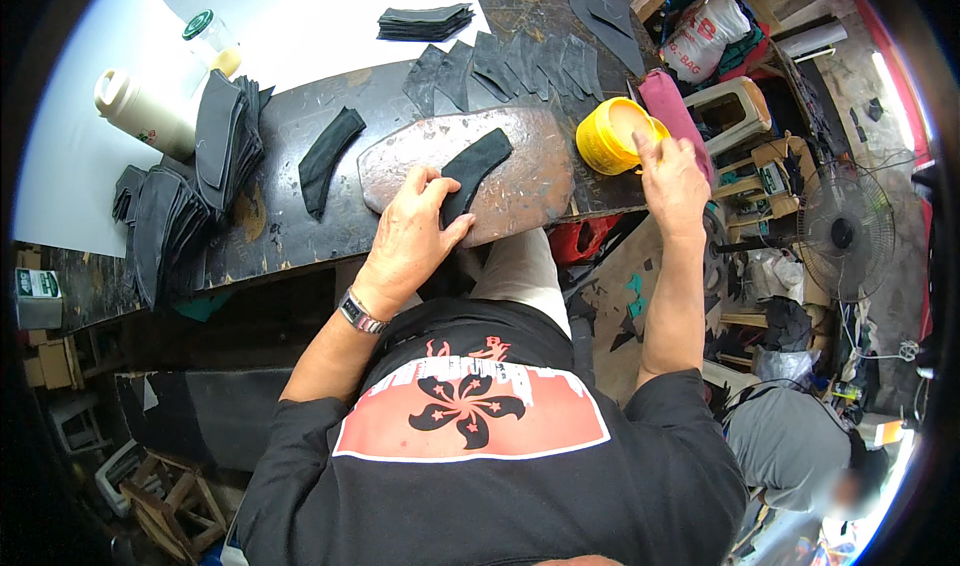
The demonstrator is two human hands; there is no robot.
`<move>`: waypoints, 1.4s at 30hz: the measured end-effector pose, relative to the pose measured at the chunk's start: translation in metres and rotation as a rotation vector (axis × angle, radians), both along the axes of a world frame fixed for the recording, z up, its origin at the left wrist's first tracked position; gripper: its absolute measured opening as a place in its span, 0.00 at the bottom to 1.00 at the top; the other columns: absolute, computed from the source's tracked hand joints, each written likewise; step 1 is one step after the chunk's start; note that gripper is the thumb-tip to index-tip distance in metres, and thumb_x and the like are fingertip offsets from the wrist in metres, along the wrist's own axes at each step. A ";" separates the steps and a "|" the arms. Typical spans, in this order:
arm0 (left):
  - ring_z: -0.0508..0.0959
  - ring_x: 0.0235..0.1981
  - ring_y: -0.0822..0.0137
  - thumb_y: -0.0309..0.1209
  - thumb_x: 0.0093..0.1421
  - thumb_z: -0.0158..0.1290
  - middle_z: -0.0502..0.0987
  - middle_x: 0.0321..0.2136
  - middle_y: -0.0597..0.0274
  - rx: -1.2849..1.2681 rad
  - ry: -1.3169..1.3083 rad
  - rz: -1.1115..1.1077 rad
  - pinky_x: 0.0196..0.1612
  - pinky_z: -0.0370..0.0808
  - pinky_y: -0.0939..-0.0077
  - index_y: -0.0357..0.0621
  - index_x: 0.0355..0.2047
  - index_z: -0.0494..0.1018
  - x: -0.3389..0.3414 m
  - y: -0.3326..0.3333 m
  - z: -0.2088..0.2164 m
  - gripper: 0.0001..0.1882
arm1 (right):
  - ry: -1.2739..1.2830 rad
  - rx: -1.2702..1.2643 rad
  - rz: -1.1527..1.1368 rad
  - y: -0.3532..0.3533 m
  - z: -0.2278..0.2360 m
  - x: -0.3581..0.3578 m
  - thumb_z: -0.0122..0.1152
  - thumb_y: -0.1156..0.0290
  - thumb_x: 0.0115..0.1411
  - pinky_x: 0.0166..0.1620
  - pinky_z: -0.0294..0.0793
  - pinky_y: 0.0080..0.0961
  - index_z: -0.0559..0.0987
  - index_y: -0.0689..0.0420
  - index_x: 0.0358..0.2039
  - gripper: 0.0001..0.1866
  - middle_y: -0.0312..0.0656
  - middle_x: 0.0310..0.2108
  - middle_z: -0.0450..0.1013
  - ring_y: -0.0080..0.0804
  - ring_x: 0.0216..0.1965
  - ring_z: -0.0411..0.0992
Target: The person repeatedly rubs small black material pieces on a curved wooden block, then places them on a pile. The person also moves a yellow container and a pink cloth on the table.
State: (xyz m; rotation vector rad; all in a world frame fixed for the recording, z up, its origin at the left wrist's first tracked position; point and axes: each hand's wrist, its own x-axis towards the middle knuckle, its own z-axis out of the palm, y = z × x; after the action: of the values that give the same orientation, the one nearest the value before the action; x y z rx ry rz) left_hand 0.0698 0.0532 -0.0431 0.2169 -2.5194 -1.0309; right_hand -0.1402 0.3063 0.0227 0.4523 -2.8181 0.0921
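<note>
A black curved piece of leather-like material (478, 166) lies on a worn brown board (535, 176). My left hand (418, 228) holds it down, its fingers at one edge and the thumb at the other. My right hand (672, 181) is closed at the rim of a yellow tub (600, 146) holding a pale tan substance (627, 121). What its fingers grip is mostly hidden. Left of the board lies another black curved piece (330, 161). Several dark cut pieces (520, 64) overlap in a row beyond the board.
Stacks of dark pieces (175, 221) hang over the table's (280, 246) front left edge. A cream jug (145, 114) and a green-lidded jar (212, 41) stand behind them. A pink roll (672, 106) lies beside the tub. A fan (843, 231) and another person (790, 441) are at right.
</note>
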 end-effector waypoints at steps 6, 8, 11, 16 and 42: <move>0.79 0.42 0.47 0.28 0.52 0.68 0.73 0.43 0.48 0.078 -0.023 0.009 0.47 0.77 0.60 0.35 0.44 0.76 0.000 0.003 0.002 0.21 | -0.490 -0.055 0.395 -0.022 -0.021 0.035 0.40 0.38 0.71 0.47 0.76 0.41 0.86 0.53 0.31 0.35 0.50 0.40 0.78 0.50 0.44 0.78; 0.79 0.42 0.47 0.28 0.52 0.67 0.73 0.43 0.49 0.075 -0.037 0.013 0.47 0.77 0.60 0.35 0.44 0.75 -0.001 0.003 0.003 0.20 | -0.485 -0.428 0.582 -0.042 -0.043 0.044 0.43 0.42 0.71 0.58 0.69 0.41 0.85 0.49 0.44 0.28 0.53 0.54 0.73 0.52 0.56 0.71; 0.79 0.42 0.47 0.28 0.52 0.67 0.73 0.42 0.49 0.106 -0.045 0.012 0.47 0.77 0.60 0.35 0.44 0.75 0.000 0.003 0.004 0.20 | -0.343 -0.421 0.667 -0.071 -0.072 0.047 0.45 0.42 0.70 0.67 0.53 0.59 0.77 0.46 0.59 0.29 0.52 0.67 0.62 0.56 0.69 0.55; 0.79 0.42 0.47 0.27 0.51 0.68 0.73 0.42 0.49 0.104 -0.025 0.008 0.46 0.77 0.60 0.35 0.44 0.75 0.000 0.002 0.003 0.20 | -0.173 -0.098 0.577 -0.092 -0.093 0.055 0.46 0.35 0.66 0.69 0.34 0.71 0.61 0.45 0.72 0.40 0.48 0.74 0.52 0.56 0.75 0.41; 0.81 0.33 0.64 0.25 0.51 0.69 0.75 0.41 0.57 0.111 0.089 0.008 0.36 0.80 0.73 0.38 0.41 0.75 0.006 -0.001 -0.014 0.18 | -0.269 0.048 0.979 -0.103 -0.077 0.062 0.45 0.36 0.67 0.69 0.30 0.72 0.62 0.30 0.71 0.34 0.44 0.76 0.45 0.52 0.77 0.34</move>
State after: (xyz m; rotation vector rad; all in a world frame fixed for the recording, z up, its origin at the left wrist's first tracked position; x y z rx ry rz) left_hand 0.0754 0.0526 -0.0569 0.2077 -2.3829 -1.1535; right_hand -0.0785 0.2030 -0.0539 1.8892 -2.5421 0.2942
